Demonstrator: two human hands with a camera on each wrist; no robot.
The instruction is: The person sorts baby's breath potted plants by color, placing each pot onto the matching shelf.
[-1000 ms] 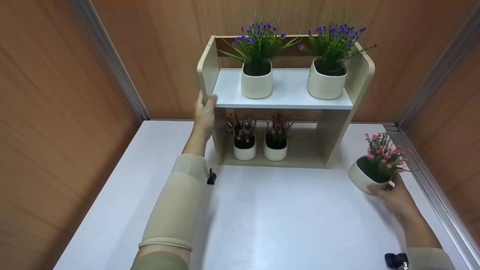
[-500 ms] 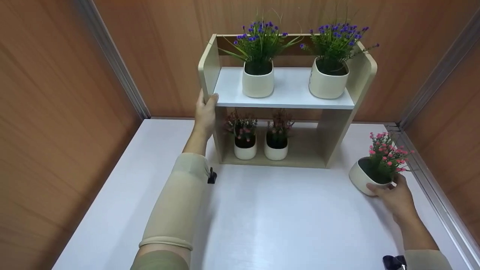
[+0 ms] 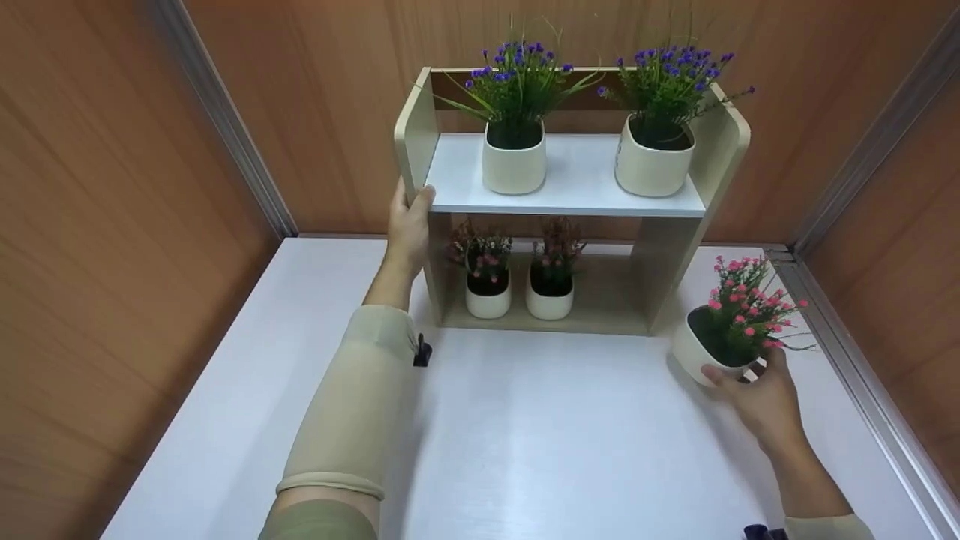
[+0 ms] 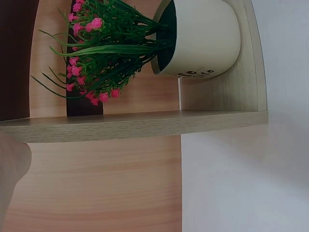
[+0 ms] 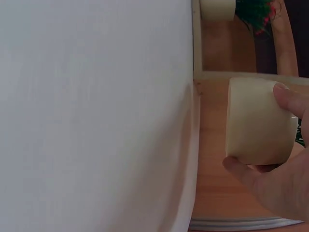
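My left hand (image 3: 409, 225) grips the left side panel of a two-tier wooden shelf (image 3: 544, 326), thumb in front at the height of the white upper board. On the right, my right hand (image 3: 761, 401) holds a white flowerpot (image 3: 697, 352) with pink flowers by its side and rim. The pot is tilted, and the right wrist view shows its pale wall (image 5: 258, 121) between thumb and fingers, raised off the tabletop. Two white pots with pink flowers, a left one (image 3: 488, 304) and a right one (image 3: 550, 305), stand in the lower tier.
Two larger pots with purple flowers, one left (image 3: 514, 169) and one right (image 3: 654, 169), stand on the upper board. The white table (image 3: 525, 450) spreads in front of the shelf. Wood-grain walls (image 3: 330, 135) with metal edge strips (image 3: 847, 360) close in the sides and back.
My right hand has moved left with the held flowerpot, toward the shelf's right side. The left hand keeps its grip on the panel, and the shelf and other pots stay put.
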